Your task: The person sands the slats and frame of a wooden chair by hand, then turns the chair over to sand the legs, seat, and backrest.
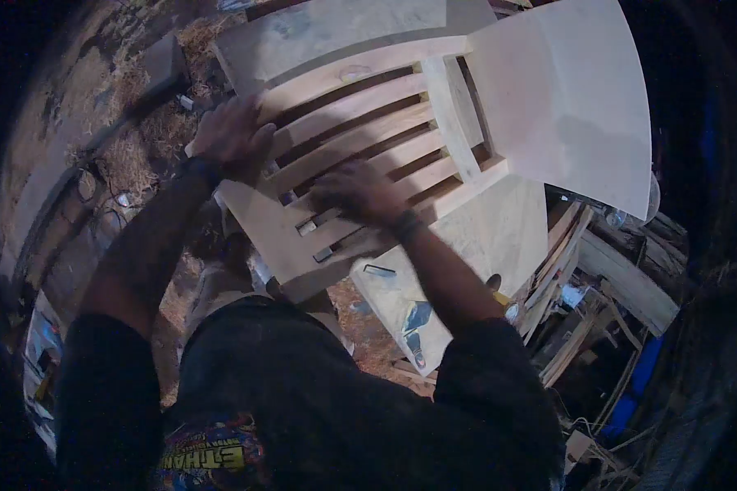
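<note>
A slatted wooden frame [377, 106] lies across light boards, its slats running from lower left to upper right. At its left end is my left hand [233, 131], resting by the slat ends with thumb and fingers apart. Over the lower left slats lies my right hand [356, 192], back up; its fingers are dark and blurred, so their grip is unclear. Below that hand, a small metallic-looking piece [323, 254] shows in a gap. A wide pale panel [565, 98] adjoins the frame's right end.
A light board [401, 286] under my right forearm bears a dark rectangular outline and a blue-black item [416, 327]. Scrap wood [622, 274] is piled at the right, near a blue object [635, 393]. Dry, straw-like debris [131, 164] covers ground at the left.
</note>
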A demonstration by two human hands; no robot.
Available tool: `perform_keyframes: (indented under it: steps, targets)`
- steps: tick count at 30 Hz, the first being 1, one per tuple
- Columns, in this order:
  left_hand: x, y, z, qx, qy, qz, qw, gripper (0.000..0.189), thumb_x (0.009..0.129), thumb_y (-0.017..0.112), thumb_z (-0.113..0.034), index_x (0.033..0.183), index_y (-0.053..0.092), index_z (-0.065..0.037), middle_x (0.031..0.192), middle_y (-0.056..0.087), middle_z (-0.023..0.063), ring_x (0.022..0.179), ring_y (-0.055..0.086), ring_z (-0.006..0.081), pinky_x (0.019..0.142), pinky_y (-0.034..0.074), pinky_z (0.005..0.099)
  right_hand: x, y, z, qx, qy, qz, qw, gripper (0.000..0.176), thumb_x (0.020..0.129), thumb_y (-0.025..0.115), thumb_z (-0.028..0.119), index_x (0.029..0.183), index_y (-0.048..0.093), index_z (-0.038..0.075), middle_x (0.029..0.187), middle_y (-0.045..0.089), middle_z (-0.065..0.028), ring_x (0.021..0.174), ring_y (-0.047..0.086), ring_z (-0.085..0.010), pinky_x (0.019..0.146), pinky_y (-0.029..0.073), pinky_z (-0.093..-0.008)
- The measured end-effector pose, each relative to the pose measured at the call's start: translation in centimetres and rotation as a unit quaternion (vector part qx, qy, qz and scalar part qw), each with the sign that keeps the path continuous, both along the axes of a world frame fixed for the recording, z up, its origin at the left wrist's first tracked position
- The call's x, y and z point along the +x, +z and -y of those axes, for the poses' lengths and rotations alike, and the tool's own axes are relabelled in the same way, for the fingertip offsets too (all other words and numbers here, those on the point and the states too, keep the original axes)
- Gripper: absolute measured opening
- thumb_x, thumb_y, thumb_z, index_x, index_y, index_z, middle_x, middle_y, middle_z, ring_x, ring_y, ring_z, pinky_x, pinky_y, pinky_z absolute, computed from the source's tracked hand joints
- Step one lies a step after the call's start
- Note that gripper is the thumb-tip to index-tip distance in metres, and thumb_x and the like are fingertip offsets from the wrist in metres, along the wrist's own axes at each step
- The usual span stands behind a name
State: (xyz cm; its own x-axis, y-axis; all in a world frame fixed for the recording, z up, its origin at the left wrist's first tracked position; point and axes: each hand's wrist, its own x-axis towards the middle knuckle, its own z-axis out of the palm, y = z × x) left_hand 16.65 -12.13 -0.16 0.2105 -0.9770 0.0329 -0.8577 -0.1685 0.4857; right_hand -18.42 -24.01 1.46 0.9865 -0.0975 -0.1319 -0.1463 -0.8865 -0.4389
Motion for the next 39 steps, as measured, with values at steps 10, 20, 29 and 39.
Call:
perform_keyframes:
  steps: [10, 20, 29, 39]
  targets:
    - [0.1, 0.1, -0.2, 0.009, 0.005, 0.0, 1.0, 0.065, 0.101, 0.062, -0.054, 0.148, 0.055, -0.01, 0.122, 0.067, 0.0219, 0.114, 0.066, 0.0464, 0.098, 0.053, 0.059, -0.5, 2.4, 1.9, -0.009, -0.012, 0.043, 0.999, 0.043, 0.103, 0.068, 0.033, 0.143, 0.07, 0.017, 0.144, 0.07, -0.0104, 0.136, 0.063, -0.0323, 0.121, 0.045, -0.0469]
    - [0.0, 0.7, -0.1, -0.032, 0.008, -0.01, 0.999, 0.061, 0.098, 0.069, -0.048, 0.143, 0.058, -0.01, 0.116, 0.067, 0.022, 0.109, 0.065, 0.0472, 0.093, 0.052, 0.0599, -1.8, 0.4, 4.2, -0.032, -0.075, -0.015, 0.997, 0.06, 0.091, 0.08, 0.045, 0.146, 0.068, 0.023, 0.144, 0.07, -0.0057, 0.133, 0.065, -0.0316, 0.117, 0.047, -0.0468]
    - [-0.3, 0.2, -0.6, -0.049, 0.003, -0.006, 0.999, 0.064, 0.1, 0.065, -0.053, 0.145, 0.056, -0.009, 0.122, 0.067, 0.0215, 0.108, 0.065, 0.0456, 0.093, 0.051, 0.0588, -5.9, 0.8, 9.1, -0.07, -0.085, -0.045, 0.993, 0.049, 0.104, 0.059, 0.032, 0.15, 0.064, 0.015, 0.158, 0.059, -0.0147, 0.15, 0.052, -0.0356, 0.131, 0.034, -0.0505]
    - [-0.5, 0.0, -0.5, -0.058, -0.009, 0.003, 0.998, 0.065, 0.099, 0.067, -0.052, 0.148, 0.058, -0.011, 0.121, 0.068, 0.0217, 0.108, 0.066, 0.0471, 0.092, 0.054, 0.058, -7.8, 2.6, 10.9, 0.036, -0.253, -0.088, 0.963, 0.045, 0.103, 0.064, 0.033, 0.148, 0.065, 0.023, 0.158, 0.06, -0.0061, 0.15, 0.05, -0.0363, 0.123, 0.04, -0.0529]
